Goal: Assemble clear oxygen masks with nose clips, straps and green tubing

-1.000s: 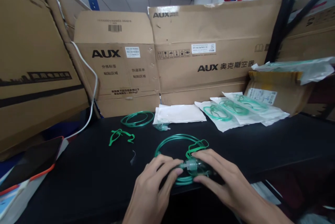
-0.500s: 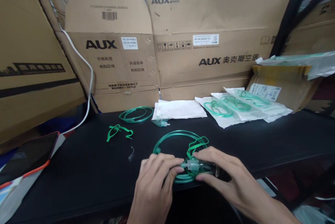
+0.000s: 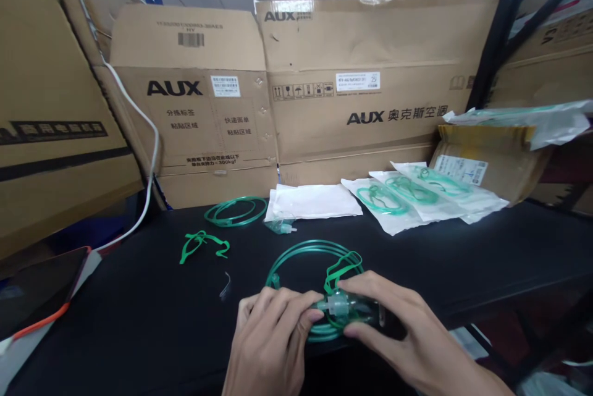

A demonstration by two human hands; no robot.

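Note:
Near the front edge of the black table, my right hand [image 3: 398,322] is closed around a clear green oxygen mask [image 3: 359,306]. A pale connector [image 3: 338,305] on the mask points left. My left hand [image 3: 278,334] pinches the end of the green tubing at that connector; its fingertips hide part of the joint. Coiled green tubing [image 3: 310,248] lies under and behind both hands, with a tube end fitting [image 3: 276,280] at its left side. A green elastic strap [image 3: 340,269] loops up from the mask, just behind my right fingers.
Further back lie another tubing coil [image 3: 236,210], a loose green strap [image 3: 199,241], a small clear strip [image 3: 225,286], a second mask [image 3: 280,225] and a white packet [image 3: 315,201]. Sealed pouches [image 3: 384,201] lie right, by a cardboard box [image 3: 491,161]. A tablet-like device [image 3: 41,291] is at left.
The camera view has tilted up slightly, so everything sits lower in the picture. Both hands keep their grip on the mask and tubing, with hardly any visible movement.

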